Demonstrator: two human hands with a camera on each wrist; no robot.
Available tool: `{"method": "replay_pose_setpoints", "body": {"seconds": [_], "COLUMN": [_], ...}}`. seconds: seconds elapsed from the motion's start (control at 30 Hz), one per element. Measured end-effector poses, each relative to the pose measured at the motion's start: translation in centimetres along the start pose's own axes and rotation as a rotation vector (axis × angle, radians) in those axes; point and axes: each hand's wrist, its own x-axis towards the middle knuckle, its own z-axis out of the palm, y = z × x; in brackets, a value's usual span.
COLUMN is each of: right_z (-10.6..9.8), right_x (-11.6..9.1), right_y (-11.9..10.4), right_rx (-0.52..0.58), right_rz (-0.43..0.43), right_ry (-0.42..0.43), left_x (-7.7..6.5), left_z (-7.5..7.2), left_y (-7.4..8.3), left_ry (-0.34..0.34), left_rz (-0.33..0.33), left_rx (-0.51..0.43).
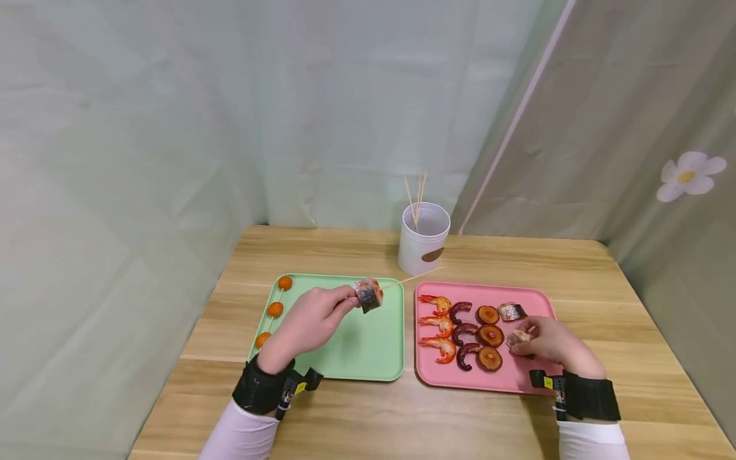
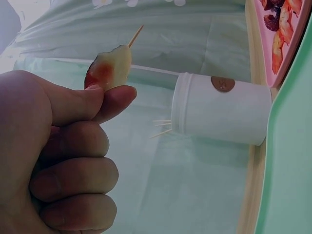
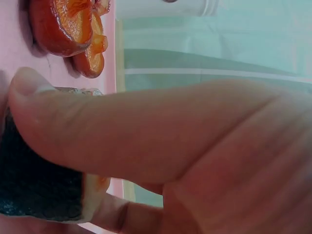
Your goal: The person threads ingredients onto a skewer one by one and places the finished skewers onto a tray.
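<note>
My left hand, above the green tray, pinches a bamboo skewer with a sushi roll piece on it, right at the piece. The skewer's bare length points right; in the left wrist view its pointed tip shows beyond the piece. Over the pink tray, my right hand grips another sushi roll piece between thumb and fingers; its dark wrapper shows up close in the right wrist view. A further sushi roll piece lies just behind that hand.
On the pink tray lie shrimps, octopus tentacles and mushroom caps in columns. A skewer of orange balls rests along the green tray's left side. Behind stands a white cup with several bamboo skewers.
</note>
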Motion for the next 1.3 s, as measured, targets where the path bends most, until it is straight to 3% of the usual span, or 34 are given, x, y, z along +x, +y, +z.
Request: {"method": "replay_pose_setpoints", "body": {"seconds": [1.3], "right_z": [-0.32], "right_x": [-0.54], "right_y": [0.25], "right_rx": [-0.053], "right_rz": [0.011], "right_ry": [-0.044], "left_x": [0.13], "left_z": [0.11], "left_y": [-0.51], "left_ry": [-0.014], "left_rz": [-0.026], "left_rx": [-0.001]}}
